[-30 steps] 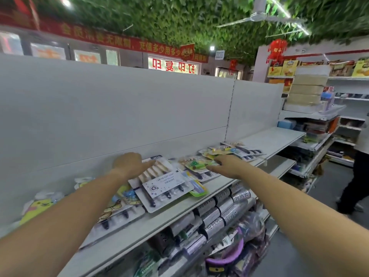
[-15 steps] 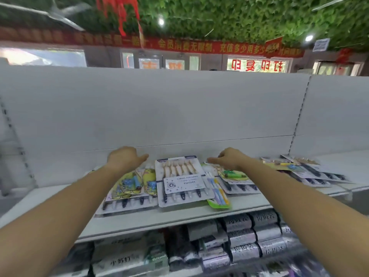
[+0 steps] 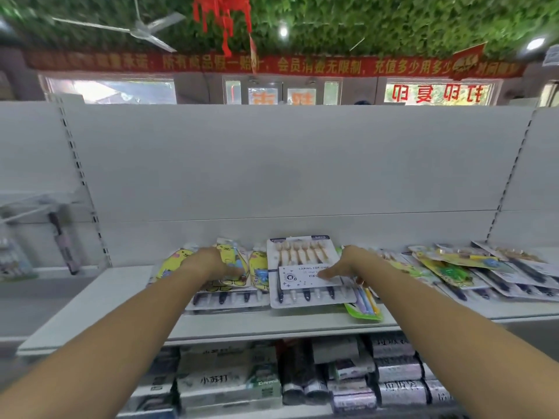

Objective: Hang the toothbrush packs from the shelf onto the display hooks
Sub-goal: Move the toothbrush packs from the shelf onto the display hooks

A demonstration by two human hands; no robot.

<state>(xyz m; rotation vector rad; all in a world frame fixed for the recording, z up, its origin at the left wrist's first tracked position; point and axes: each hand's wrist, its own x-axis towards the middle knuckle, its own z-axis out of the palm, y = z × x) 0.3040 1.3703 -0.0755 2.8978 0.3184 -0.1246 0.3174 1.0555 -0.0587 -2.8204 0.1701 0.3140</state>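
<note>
Head view, top shelf point(image 3: 121, 300). My left hand point(image 3: 211, 264) lies flat, fingers straight, on the yellow cartoon toothbrush packs point(image 3: 175, 261) at the left of the pile. My right hand point(image 3: 351, 266) is spread palm-down on the right side of the white multi-brush pack point(image 3: 298, 255), thumb on its label; nothing gripped. All packs lie flat on the shelf against the white back panel point(image 3: 272, 164). More packs point(image 3: 453, 267) overlap to the right. Boxed goods point(image 3: 217, 379) sit below.
</note>
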